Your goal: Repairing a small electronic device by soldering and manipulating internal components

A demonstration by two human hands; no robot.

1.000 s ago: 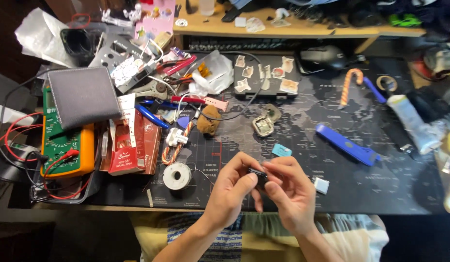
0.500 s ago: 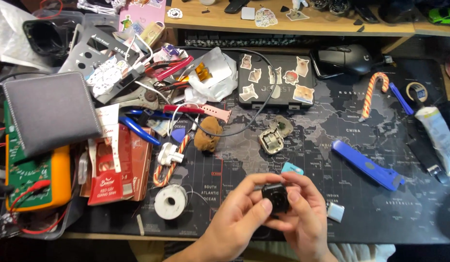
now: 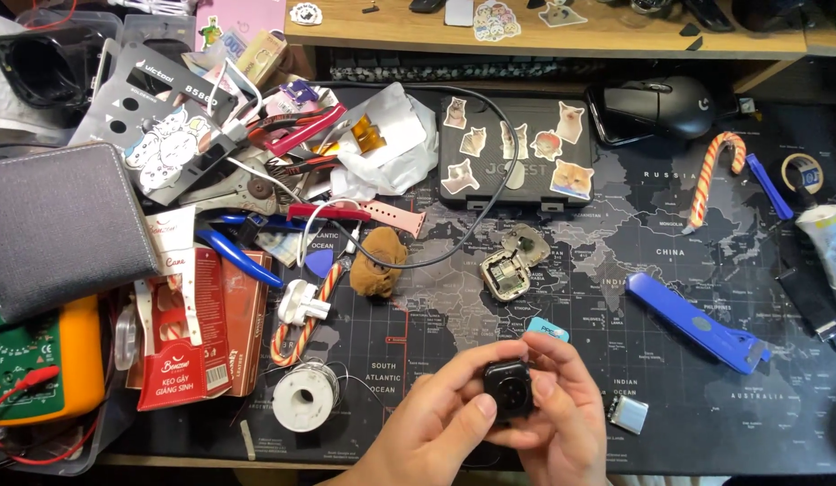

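Near the front edge of the tabletop (image 3: 670,432): both hands meet around one small thing.
Watch body (image 3: 509,390): black, square with round corners, its back with round sensor spots turned up; it is held above the mat, between the two hands.
Left hand (image 3: 436,430): fingers (image 3: 476,412) closed on the left side and lower edge of the watch body, thumb pressed to it.
Right hand (image 3: 566,416): fingers curled around the right side and top of the watch body, also closed on it.
Blue tab (image 3: 547,330): lies on the mat just behind the right hand.
Solder spool (image 3: 303,396): white, to the left of the left hand, near it.
Metal part (image 3: 628,414): small, silver, just right of the right hand.
Blue tool (image 3: 697,320): flat on the mat, further right, well apart.
Opened mechanism (image 3: 509,266): behind the hands, near the mat's middle.
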